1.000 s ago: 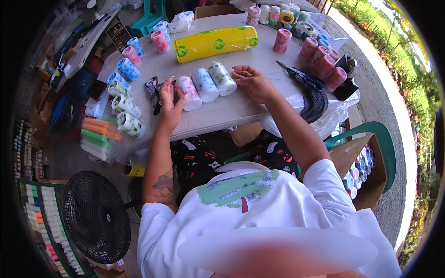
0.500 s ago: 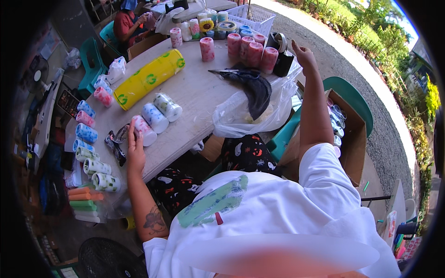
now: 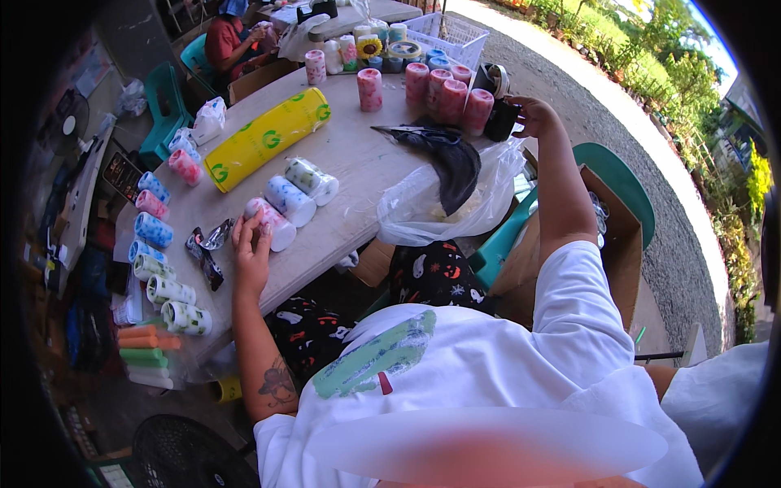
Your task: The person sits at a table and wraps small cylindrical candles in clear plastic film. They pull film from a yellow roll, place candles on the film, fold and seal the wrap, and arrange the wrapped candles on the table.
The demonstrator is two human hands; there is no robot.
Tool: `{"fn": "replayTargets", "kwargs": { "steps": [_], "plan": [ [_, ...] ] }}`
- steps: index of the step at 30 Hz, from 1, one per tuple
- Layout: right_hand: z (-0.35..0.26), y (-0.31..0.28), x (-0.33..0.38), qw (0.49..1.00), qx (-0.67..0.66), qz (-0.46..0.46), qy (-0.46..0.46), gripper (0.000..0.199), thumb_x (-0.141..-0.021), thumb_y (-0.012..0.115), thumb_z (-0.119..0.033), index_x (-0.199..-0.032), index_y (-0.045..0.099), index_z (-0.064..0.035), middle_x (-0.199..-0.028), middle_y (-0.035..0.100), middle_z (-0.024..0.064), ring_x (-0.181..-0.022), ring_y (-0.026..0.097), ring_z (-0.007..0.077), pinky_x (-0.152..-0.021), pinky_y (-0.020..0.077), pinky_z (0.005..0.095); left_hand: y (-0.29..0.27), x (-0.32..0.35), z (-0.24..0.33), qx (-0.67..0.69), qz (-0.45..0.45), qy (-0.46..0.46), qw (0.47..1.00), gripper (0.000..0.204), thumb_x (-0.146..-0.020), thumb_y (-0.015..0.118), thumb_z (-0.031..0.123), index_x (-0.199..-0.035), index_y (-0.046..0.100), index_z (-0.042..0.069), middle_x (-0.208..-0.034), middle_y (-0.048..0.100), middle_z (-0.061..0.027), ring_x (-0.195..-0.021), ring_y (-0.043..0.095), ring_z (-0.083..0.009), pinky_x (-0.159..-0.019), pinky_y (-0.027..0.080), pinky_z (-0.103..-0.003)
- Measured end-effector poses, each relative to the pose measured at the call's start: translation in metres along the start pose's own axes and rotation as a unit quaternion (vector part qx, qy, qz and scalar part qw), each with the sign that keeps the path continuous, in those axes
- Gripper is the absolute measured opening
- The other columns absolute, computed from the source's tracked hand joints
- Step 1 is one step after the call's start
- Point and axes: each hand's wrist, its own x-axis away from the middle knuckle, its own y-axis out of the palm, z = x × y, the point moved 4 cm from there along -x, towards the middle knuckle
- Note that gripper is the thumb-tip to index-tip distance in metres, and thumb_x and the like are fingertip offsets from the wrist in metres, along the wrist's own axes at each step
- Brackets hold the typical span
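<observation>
My left hand (image 3: 250,248) lies at the table's near edge with fingers spread. Its fingertips touch the near end of a pink-and-white pillar candle (image 3: 279,234) lying on its side. Beyond that candle lie a blue-speckled candle (image 3: 291,201) and a green-speckled one (image 3: 313,180). At the far right of the table my right hand (image 3: 537,119) has its thumb and fingers closed at the end of a black tape dispenser (image 3: 499,119) with a tape roll on top. Any strip of tape between those fingers is too small to make out.
A yellow roll (image 3: 268,138) lies mid-table, with speckled candles (image 3: 154,229) along the left edge. Red candles (image 3: 452,101) stand beside the dispenser. Dark cloth (image 3: 455,167) lies on a plastic bag (image 3: 488,203). A cardboard box (image 3: 622,252) is at right; another person (image 3: 224,45) sits beyond.
My right hand has come down and left onto the tape dispenser. The left hand's fingers have spread beside the pink candle. Someone's arm and pale clothing have appeared at the lower right.
</observation>
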Motion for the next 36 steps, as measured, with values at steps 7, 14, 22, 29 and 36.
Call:
{"fn": "replayTargets", "kwargs": {
  "steps": [7,14,22,29,36],
  "plan": [
    [-0.006,-0.016,0.007,0.981,-0.036,0.061,-0.183,0.032,-0.086,0.066,-0.023,-0.116,0.065,-0.0126,-0.13,0.056,0.0061,-0.127,0.04,0.0237,-0.105,0.0141,0.0587,0.004,0.0,0.001,0.011,-0.006,0.0,1.0,0.035,-0.095,0.054,0.022,-0.13,0.054,0.016,-0.144,0.027,-0.0215,-0.132,0.035,-0.0303,-0.106,0.031,-0.038],
    [0.069,0.021,0.026,0.961,-0.091,0.041,-0.256,0.022,-0.081,0.074,-0.029,-0.095,0.066,-0.0143,-0.093,0.063,-0.004,-0.101,0.052,0.0129,-0.089,0.0317,0.0441,0.003,-0.005,-0.004,0.045,-0.023,-0.013,0.999,0.035,-0.095,0.055,0.02,-0.13,0.053,0.015,-0.146,0.029,-0.0222,-0.134,0.033,-0.0293,-0.107,0.029,-0.037],
    [0.081,-0.013,0.018,0.913,-0.067,0.168,-0.366,0.022,-0.086,0.069,-0.018,-0.094,0.066,0.0024,-0.092,0.066,0.0059,-0.081,0.057,0.0126,-0.074,0.0442,0.0255,-0.004,-0.003,-0.006,0.06,-0.008,-0.016,0.998,0.033,-0.093,0.057,0.019,-0.126,0.056,0.013,-0.141,0.034,-0.0194,-0.129,0.038,-0.0276,-0.105,0.031,-0.035],
    [0.068,0.181,0.119,0.892,-0.118,-0.042,-0.435,0.014,-0.088,0.064,-0.01,-0.091,0.067,0.0025,-0.115,0.059,0.0112,-0.105,0.056,0.0172,-0.092,0.0409,0.0281,0.006,-0.001,-0.004,0.026,0.031,0.024,0.999,0.03,-0.094,0.056,0.022,-0.124,0.058,0.018,-0.137,0.037,-0.0185,-0.128,0.04,-0.0319,-0.107,0.032,-0.037],
    [0.137,0.347,0.212,0.773,0.226,-0.305,-0.508,0.011,-0.082,0.071,-0.023,-0.085,0.07,-0.0119,-0.139,0.048,0.0095,-0.143,0.013,0.0368,-0.112,0.007,0.0533,0.009,-0.003,-0.005,0.05,0.032,-0.022,0.998,0.029,-0.095,0.053,0.026,-0.124,0.058,0.022,-0.141,0.035,-0.0168,-0.129,0.04,-0.0331,-0.105,0.036,-0.038]
  ]
}}
